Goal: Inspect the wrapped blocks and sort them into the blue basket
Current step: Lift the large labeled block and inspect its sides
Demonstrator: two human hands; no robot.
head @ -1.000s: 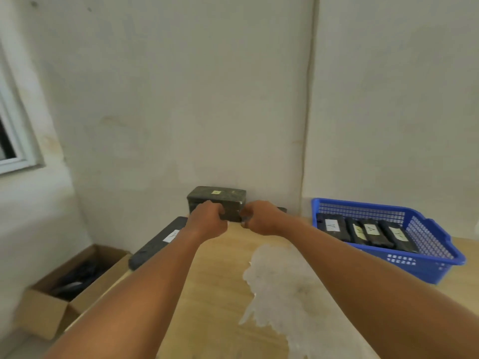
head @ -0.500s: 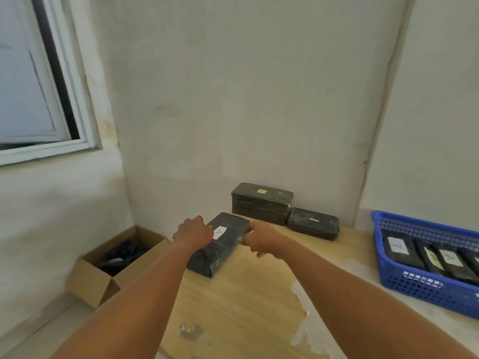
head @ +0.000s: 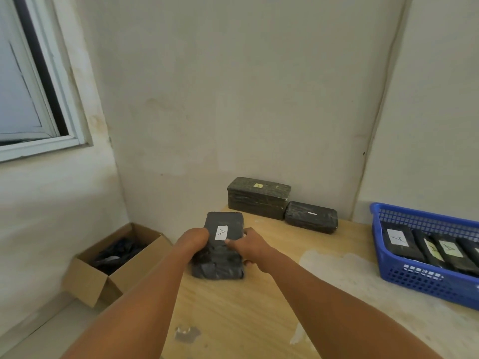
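Observation:
A black wrapped block (head: 220, 252) with a white label marked A lies on the wooden table (head: 233, 312) near its left edge. My left hand (head: 193, 240) grips its left side and my right hand (head: 248, 247) grips its right side, thumb on top by the label. A taller wrapped block (head: 258, 198) with a small yellow label stands against the back wall, with a flatter black block (head: 311, 217) to its right. The blue basket (head: 420, 278) at the right holds several labelled black blocks.
An open cardboard box (head: 101, 273) with dark plastic inside sits on the floor left of the table. A window (head: 28, 99) is on the left wall. White worn patches mark the tabletop toward the right.
My hands left the tall block at the wall and came onto the labelled block at the left, now gripping both its sides. The view swung left, pushing the basket to the right edge.

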